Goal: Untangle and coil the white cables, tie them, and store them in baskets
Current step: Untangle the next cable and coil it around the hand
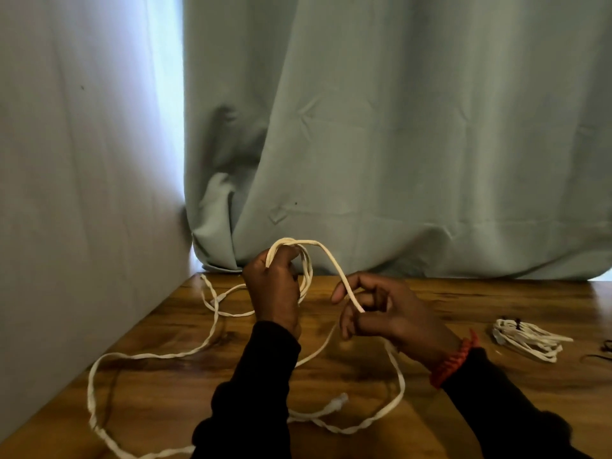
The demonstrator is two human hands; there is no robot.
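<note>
Twisted white cable [99, 359] loops across glossy wood; both hands' fingers [344, 289] pinch its coils.

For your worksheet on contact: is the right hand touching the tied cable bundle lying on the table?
Apart. The head view shows bare table between the right hand and the tied cable bundle.

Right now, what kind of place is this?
Probably a room in a home, not a workshop: a wooden table pushed into a corner, a pale green curtain hanging behind it, a plain wall on the left. No baskets are in view.
</note>
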